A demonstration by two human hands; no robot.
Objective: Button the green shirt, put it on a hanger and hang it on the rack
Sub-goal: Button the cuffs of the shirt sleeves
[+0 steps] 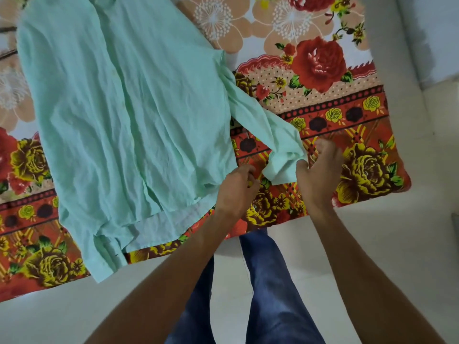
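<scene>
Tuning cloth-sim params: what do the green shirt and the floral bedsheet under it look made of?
Green shirt: thin matte woven cloth, likely cotton or a blend; it shows fine creases all over, and its hem hangs limp over the edge. Floral bedsheet: printed matte woven cloth, lying flat with few wrinkles; the fibre cannot be told.

no readable txt, labels, brands or nos. anywhere, floral print only on bedsheet

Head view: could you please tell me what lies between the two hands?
The sleeve cuff of the green shirt, on the floral bedsheet, in the head view.
</scene>
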